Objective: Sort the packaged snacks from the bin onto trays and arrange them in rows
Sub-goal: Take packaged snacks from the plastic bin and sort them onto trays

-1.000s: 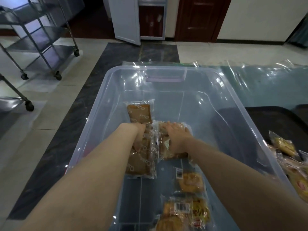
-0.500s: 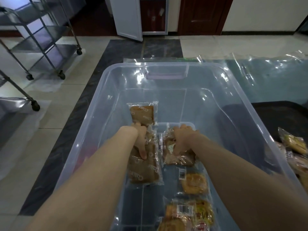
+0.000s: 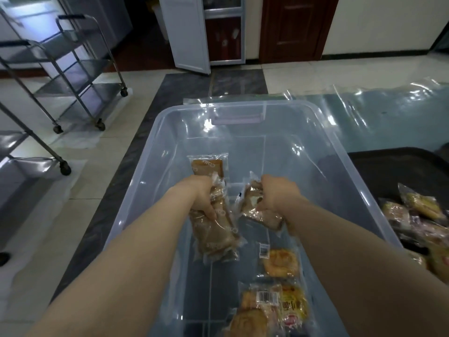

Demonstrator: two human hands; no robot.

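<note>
Two forearms fill the lower part of the view and hide much of the near wall of the clear plastic bin (image 3: 155,152). The left hand (image 3: 199,195) has its grip curled round a long brown snack pack (image 3: 213,229), thumb pressed on its front; a second brown pack (image 3: 209,166) lies on the bin floor just beyond it. The right hand (image 3: 279,198) has its grip closed on a smaller brown-and-white pack (image 3: 257,210), whose label is too crumpled and glared over to read. Near the bottom edge a round golden pastry pack (image 3: 281,262) and a cluster of yellow packs (image 3: 274,305) lie on the bin floor, the lowest ones cut off by the frame.

At the right a dark tray (image 3: 388,171) sits beside the bin, seen partly through the bin's wall; the packaged snacks (image 3: 418,215) on it run out of view. Both stand on a bench covered with wrinkled clear film (image 3: 364,110), which throws bright reflections.

Pale tiles with a dark stone band make up the floor (image 3: 109,147). Steel wheeled carts (image 3: 73,76) stand at the left, one cut off by the edge. Behind are a white open door (image 3: 184,35) and a dark wooden door (image 3: 296,27).
</note>
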